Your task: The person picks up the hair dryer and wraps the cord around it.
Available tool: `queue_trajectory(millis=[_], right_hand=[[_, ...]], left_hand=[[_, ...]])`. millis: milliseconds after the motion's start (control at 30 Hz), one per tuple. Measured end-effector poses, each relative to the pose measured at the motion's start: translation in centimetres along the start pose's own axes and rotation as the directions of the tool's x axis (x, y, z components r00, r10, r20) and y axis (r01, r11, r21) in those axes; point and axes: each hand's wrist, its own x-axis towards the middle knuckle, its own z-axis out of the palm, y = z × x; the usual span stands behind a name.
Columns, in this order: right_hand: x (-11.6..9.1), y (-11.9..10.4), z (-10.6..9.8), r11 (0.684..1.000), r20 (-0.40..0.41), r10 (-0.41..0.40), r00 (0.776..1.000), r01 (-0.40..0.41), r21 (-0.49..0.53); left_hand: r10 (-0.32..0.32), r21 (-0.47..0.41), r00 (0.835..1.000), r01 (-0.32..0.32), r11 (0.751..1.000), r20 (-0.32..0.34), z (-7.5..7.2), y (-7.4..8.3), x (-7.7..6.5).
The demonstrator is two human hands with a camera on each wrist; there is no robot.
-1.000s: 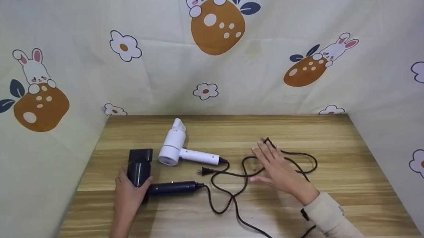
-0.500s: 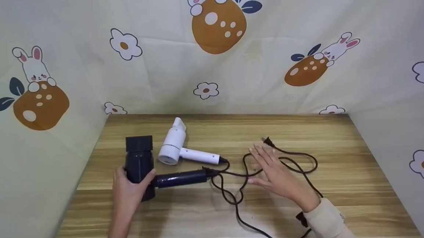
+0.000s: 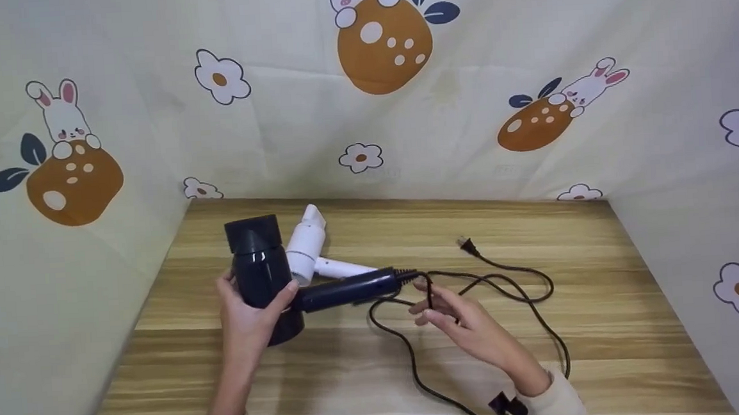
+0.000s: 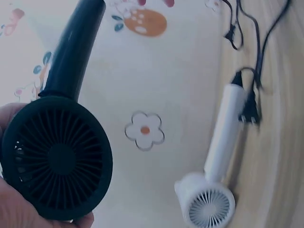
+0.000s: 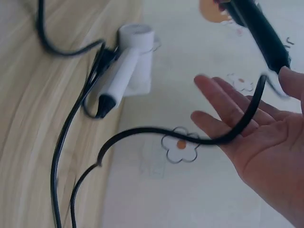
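My left hand (image 3: 248, 324) grips the barrel of a dark navy hair dryer (image 3: 258, 275), raised over the table. Its nozzle points toward the back wall and its handle reaches right. The round rear grille (image 4: 61, 159) faces the left wrist camera. Just beyond the handle's end is my right hand (image 3: 473, 332), palm turned up and fingers loosely extended. The dryer's black cord (image 5: 166, 133) runs across those fingers, with the thumb close to the handle's tip. Behind the dark dryer lies a white hair dryer (image 3: 307, 243), its handle partly covered in the head view.
Black cords loop over the right half of the wooden table (image 3: 620, 320). One plug (image 3: 468, 246) lies toward the back; another plug (image 4: 249, 111) is beside the white dryer's handle. Patterned cloth (image 3: 287, 122) walls in the back and both sides.
The dark dryer has risen off the table and shifted right in my left hand. My right hand has left the cords on the table and turned palm up under the dryer's cord.
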Motion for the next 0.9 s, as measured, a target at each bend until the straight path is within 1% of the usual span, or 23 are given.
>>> queue_trajectory(millis=[33, 67, 100, 133, 167, 200, 233, 267, 333, 367, 433, 500, 533, 567, 600, 633, 667, 733, 800, 900], right_hand=[[0.0, -0.2, 0.2, 0.999, -0.037, -0.028, 0.999, 0.027, -0.029], [0.1, -0.3, 0.4, 0.995, -0.083, -0.058, 0.995, 0.05, -0.086], [0.1, -0.4, 0.6, 0.983, -0.134, -0.093, 0.987, 0.069, -0.173], [0.1, -0.5, 0.8, 0.958, -0.181, -0.135, 0.974, 0.081, -0.275], [0.1, -0.6, 1.0, 0.925, -0.218, -0.166, 0.962, 0.075, -0.373], [0.1, -0.7, 1.1, 0.881, -0.245, -0.197, 0.949, 0.061, -0.47], [0.1, -0.8, 1.3, 0.828, -0.262, -0.215, 0.941, 0.033, -0.559], [0.1, -1.0, 1.5, 0.778, -0.271, -0.22, 0.937, 0.002, -0.628], [0.2, -1.4, 1.9, 0.691, -0.26, -0.197, 0.945, -0.054, -0.72], [0.3, -1.6, 2.0, 0.653, -0.248, -0.179, 0.952, -0.073, -0.753], [0.5, -1.9, 2.3, 0.59, -0.224, -0.157, 0.962, -0.091, -0.802], [0.6, -2.3, 2.4, 0.532, -0.18, -0.152, 0.972, -0.072, -0.843], [0.6, -2.5, 2.4, 0.508, -0.15, -0.16, 0.976, -0.049, -0.86], [0.6, -2.6, 2.3, 0.489, -0.118, -0.162, 0.98, -0.024, -0.872], [0.6, -2.8, 2.2, 0.482, -0.079, -0.161, 0.984, 0.009, -0.876], [0.6, -2.9, 2.1, 0.482, -0.037, -0.157, 0.987, 0.044, -0.875], [0.6, -3.1, 1.9, 0.493, 0.005, -0.15, 0.989, 0.079, -0.866], [0.7, -3.3, 1.3, 0.541, 0.067, -0.152, 0.986, 0.14, -0.829], [0.7, -3.4, 0.5, 0.602, 0.1, -0.172, 0.98, 0.185, -0.777], [0.8, -3.6, -0.9, 0.691, 0.104, -0.227, 0.968, 0.236, -0.683]], left_hand=[[0.002, -0.025, 1.0, -0.002, 1.0, 0.006, 0.2, 0.2, 0.0], [-0.002, -0.047, 1.0, 0.003, 0.999, 0.014, 0.4, 0.3, -0.1], [-0.014, -0.064, 1.0, 0.015, 0.998, 0.025, 0.6, 0.4, -0.2], [-0.029, -0.081, 0.999, 0.032, 0.996, 0.04, 0.8, 0.5, -0.2], [-0.042, -0.099, 0.998, 0.048, 0.994, 0.056, 1.0, 0.6, -0.3], [-0.056, -0.117, 0.996, 0.065, 0.991, 0.071, 1.2, 0.7, -0.4], [-0.069, -0.141, 0.994, 0.081, 0.987, 0.087, 1.4, 0.8, -0.5], [-0.08, -0.158, 0.992, 0.095, 0.983, 0.101, 1.5, 0.8, -0.5], [-0.078, -0.187, 0.989, 0.101, 0.977, 0.125, 1.9, 0.9, -0.7], [-0.072, -0.206, 0.988, 0.099, 0.974, 0.134, 2.0, 0.9, -0.8], [-0.052, -0.218, 0.989, 0.082, 0.973, 0.142, 2.4, 0.9, -1.0], [-0.026, -0.196, 0.991, 0.052, 0.979, 0.135, 2.7, 0.9, -1.2], [-0.013, -0.176, 0.992, 0.035, 0.984, 0.127, 2.9, 0.9, -1.3], [0.003, -0.149, 0.993, 0.015, 0.989, 0.121, 3.0, 0.8, -1.4], [0.019, -0.119, 0.993, -0.006, 0.993, 0.115, 3.1, 0.8, -1.5], [0.035, -0.095, 0.993, -0.024, 0.995, 0.109, 3.2, 0.7, -1.6], [0.051, -0.075, 0.993, -0.043, 0.996, 0.107, 3.3, 0.6, -1.7], [0.087, -0.047, 0.99, -0.083, 0.995, 0.111, 3.3, 0.5, -1.8], [0.119, -0.052, 0.985, -0.114, 0.992, 0.123, 3.3, 0.5, -1.8], [0.154, -0.065, 0.978, -0.146, 0.987, 0.144, 3.2, 0.4, -1.7]])
